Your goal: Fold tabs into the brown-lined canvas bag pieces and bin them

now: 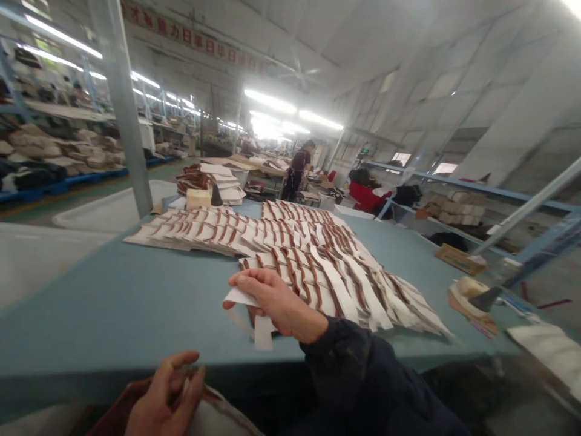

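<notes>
My right hand (281, 306) is above the table, thumb and fingers closed on a white strip (263, 333) that hangs in a loop below them. At the bottom edge, my left hand (166, 399) curls its fingers toward its thumb on a cream and brown-red fabric piece (222, 412), mostly below the table edge. Just beyond my right hand, rows of overlapping cream pieces with brown edges (304, 272) cover the middle of the table. Several loose white strips (333, 281) lie across these rows.
The blue-green table (136, 303) carries a stack of pieces (222, 181) at its far end. At the right edge stand a tape roll and a dark cone (472, 297). A metal post (122, 103) rises at left beside white bins (40, 254). A person (299, 169) stands farther back.
</notes>
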